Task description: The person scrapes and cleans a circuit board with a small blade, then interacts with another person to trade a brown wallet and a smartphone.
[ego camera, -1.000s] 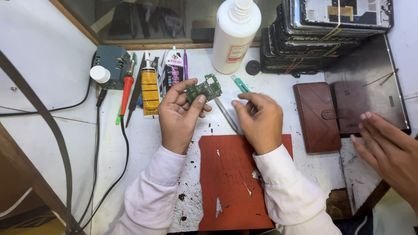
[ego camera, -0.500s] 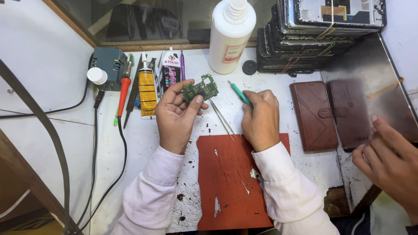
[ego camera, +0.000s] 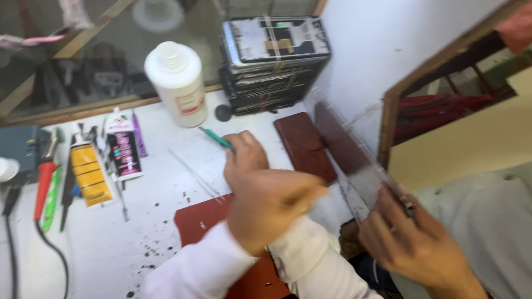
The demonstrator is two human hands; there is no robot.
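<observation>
Green-handled tool (ego camera: 216, 138) stays pinched in your right hand (ego camera: 246, 158). Your left hand (ego camera: 271, 207) has swung across in a blur; its grip cannot be told, and the circuit board it held is no longer visible above the red mat (ego camera: 194, 224).

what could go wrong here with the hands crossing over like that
The left hand is blurred in motion and covers part of the right hand, whose green-handled tool points toward the white bottle; a jolt might tip it. Another person's hand works close by at the clear panel, so they might collide.
</observation>
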